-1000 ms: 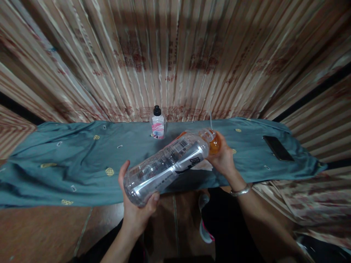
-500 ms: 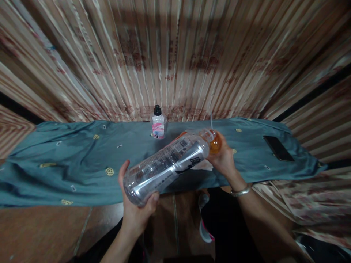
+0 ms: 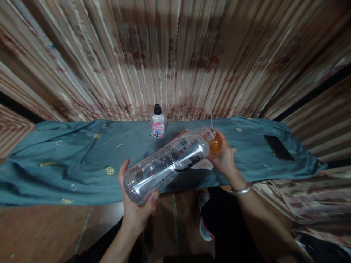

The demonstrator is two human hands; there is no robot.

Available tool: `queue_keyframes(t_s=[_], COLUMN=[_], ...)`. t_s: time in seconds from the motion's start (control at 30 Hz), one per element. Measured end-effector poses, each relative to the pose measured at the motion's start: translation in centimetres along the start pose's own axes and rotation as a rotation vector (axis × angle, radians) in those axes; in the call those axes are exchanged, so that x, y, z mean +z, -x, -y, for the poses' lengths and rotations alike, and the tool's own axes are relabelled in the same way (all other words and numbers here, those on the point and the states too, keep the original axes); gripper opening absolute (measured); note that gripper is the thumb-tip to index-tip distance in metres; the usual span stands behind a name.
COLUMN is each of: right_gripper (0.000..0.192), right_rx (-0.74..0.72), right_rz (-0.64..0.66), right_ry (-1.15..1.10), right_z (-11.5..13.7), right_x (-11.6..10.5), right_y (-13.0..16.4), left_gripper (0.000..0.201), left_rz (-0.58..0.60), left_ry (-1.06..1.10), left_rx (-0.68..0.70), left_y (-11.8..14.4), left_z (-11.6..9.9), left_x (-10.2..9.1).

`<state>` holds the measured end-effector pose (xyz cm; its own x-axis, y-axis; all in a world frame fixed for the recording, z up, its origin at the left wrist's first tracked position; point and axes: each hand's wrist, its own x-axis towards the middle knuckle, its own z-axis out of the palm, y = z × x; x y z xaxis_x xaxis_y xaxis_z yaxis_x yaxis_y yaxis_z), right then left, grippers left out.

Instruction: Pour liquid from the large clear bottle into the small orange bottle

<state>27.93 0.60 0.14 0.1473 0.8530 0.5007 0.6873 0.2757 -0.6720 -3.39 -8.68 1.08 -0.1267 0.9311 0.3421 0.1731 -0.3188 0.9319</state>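
Note:
My left hand (image 3: 138,212) is closed around the base of a large clear plastic bottle (image 3: 167,164) with a silver label and a barcode. The bottle lies tilted in the air, its neck up and to the right. At that neck, my right hand (image 3: 223,157) grips a small amber see-through container (image 3: 215,141); whether the two touch or are joined I cannot tell. A thin pale straw-like stick (image 3: 211,119) shows just above the container. Beneath the bottle a white piece (image 3: 204,165), perhaps paper, is partly hidden, and something orange peeks out behind it.
A small clear bottle (image 3: 158,126) with a black cap and pink label stands at the back of the table. A black phone (image 3: 278,148) lies at the right on the teal tablecloth (image 3: 82,160). Behind the table hangs a striped, flowered curtain (image 3: 170,54).

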Motion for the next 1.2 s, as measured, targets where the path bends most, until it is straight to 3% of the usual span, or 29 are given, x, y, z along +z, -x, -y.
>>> queue_keyframes(t_s=[0.13,1.0,1.2], right_gripper=[0.089,0.088,0.088], right_rx=[0.013,0.039,0.054], right_rz=[-0.049,-0.042,-0.040], right_ry=[0.038,0.005,0.005], right_z=[0.02,0.24,0.31], right_x=[-0.01,-0.01,-0.09], right_y=[-0.01,-0.11,-0.10], left_gripper=[0.104,0.101,0.105], left_rz=[-0.004,0.009,-0.014], left_ry=[0.000,-0.016,0.017], left_rx=[0.004,0.052,0.007], left_y=[-0.04,-0.30,-0.28], left_z=[-0.01,-0.03,0.06], left_x=[-0.01,0.23,0.16])
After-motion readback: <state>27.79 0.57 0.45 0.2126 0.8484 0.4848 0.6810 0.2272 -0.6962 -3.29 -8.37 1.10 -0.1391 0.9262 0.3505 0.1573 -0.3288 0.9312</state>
